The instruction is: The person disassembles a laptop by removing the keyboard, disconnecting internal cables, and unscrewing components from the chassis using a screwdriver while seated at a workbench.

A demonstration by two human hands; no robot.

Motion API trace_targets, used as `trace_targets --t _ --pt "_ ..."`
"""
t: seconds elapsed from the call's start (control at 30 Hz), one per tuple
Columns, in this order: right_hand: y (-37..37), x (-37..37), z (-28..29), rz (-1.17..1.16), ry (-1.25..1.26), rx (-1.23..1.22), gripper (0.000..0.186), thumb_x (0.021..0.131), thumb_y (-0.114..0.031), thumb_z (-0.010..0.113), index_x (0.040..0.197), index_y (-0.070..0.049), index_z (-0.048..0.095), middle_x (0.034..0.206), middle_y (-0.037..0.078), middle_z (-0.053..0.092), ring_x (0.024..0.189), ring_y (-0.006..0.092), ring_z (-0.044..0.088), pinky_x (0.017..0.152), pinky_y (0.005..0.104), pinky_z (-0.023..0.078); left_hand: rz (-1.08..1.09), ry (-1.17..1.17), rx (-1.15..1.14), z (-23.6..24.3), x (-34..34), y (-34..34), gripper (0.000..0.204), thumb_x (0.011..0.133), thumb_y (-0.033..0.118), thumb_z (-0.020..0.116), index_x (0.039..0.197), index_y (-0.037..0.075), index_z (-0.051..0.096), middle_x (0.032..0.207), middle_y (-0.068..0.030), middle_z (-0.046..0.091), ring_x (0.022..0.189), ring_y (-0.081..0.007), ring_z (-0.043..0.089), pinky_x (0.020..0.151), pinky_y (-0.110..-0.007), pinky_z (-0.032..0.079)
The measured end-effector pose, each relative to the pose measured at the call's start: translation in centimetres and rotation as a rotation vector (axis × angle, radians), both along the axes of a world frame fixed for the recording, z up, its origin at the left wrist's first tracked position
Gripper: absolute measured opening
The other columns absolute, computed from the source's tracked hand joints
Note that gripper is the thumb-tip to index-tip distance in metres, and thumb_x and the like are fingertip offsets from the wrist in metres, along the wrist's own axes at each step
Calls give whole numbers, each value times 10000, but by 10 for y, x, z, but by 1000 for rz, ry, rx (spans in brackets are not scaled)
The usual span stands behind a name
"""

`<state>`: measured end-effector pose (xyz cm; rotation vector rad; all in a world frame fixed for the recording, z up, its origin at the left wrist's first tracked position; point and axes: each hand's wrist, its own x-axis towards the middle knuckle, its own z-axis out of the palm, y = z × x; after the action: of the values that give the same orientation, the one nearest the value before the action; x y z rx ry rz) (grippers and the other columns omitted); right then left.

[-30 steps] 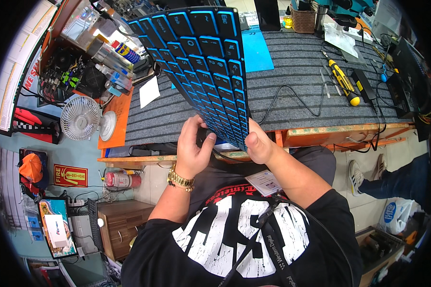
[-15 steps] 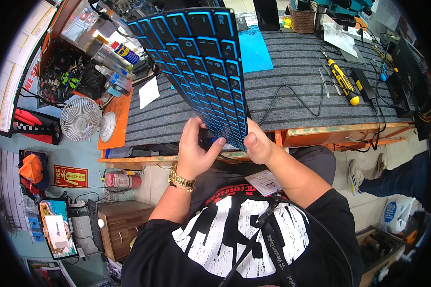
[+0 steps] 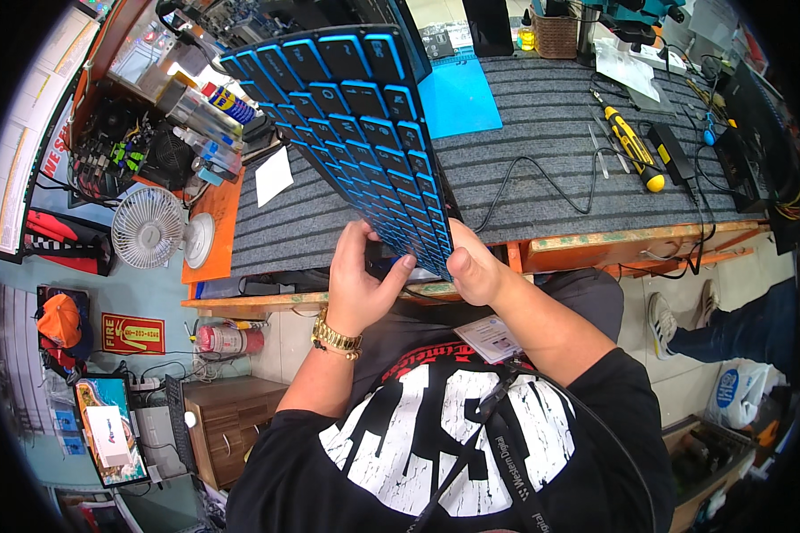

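Head view: a black keyboard (image 3: 362, 133) with blue-edged keys is held up on a steep slant over the near edge of the bench, its far end rising above the striped grey mat (image 3: 542, 115) and its near end down between the two hands. Right hand (image 3: 477, 266) grasps it at the near end, thumb by the right-hand edge and fingers passing out of sight behind. Left hand (image 3: 362, 271) is half curled at the opposite side, thumb close to the near end; whether it also grips or merely steadies, I cannot tell, since the fingertips are partly hidden. As for progress, picking the keyboard up is done: it is off the mat and its key side is in full view. Setting it down is not yet done, and no fitting to another part can be made out, though the back is hidden. Neither hand has a tool: the yellow-and-black screwdriver (image 3: 633, 147) lies well apart on the right of the mat, next to a black adapter (image 3: 671, 153), while a blue pad (image 3: 464, 98) lies flat beyond the keyboard and a white sheet (image 3: 274, 176) sits to its left.
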<state>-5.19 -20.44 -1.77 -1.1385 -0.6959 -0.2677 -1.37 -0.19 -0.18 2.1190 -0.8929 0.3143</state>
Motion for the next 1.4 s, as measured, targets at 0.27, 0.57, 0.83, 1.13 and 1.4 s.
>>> trace_targets --t 0.27,0.57,0.83,1.13,1.4 --pt "-1 0 1 4 -2 -12 1125 1050 -882 419 1547 121 532 1417 238 676 1340 324 663 1173 430 489 -3 -17 6 -1 1 0 507 875 186 911 1240 -24 628 1059 -138 633 988 -316 628 914 -415 530" --pt "1 0 -1 25 -2 28 1105 1062 -857 445 1552 130 524 1466 247 642 1374 319 638 1193 426 475 -25 -17 -1 3 1 3 494 887 162 888 1258 -29 623 1077 -135 641 1003 -300 645 939 -414 545" --pt "-1 1 0 68 15 9 1150 1039 -876 471 1583 137 490 1508 259 609 1415 318 615 1213 426 463 -2 104 -264 -1 6 13 618 925 210 886 1412 -22 584 1241 -137 679 1175 -245 694 1056 -435 577" --pt "1 2 -3 38 1 0 1170 1038 -878 471 1612 141 461 1551 275 585 1444 317 598 1221 441 459 -29 17 -471 24 -19 -14 1376 766 489 1039 1747 18 197 1607 -223 471 1451 -348 541 1121 -509 536" --pt "2 0 1 -61 -54 -87 1162 1035 -912 356 1602 91 502 1583 282 588 1454 409 605 1217 474 460 2 -21 -411 44 -34 -33 1567 729 506 1065 1795 115 -15 1712 -202 350 1577 -416 448 1238 -546 449"
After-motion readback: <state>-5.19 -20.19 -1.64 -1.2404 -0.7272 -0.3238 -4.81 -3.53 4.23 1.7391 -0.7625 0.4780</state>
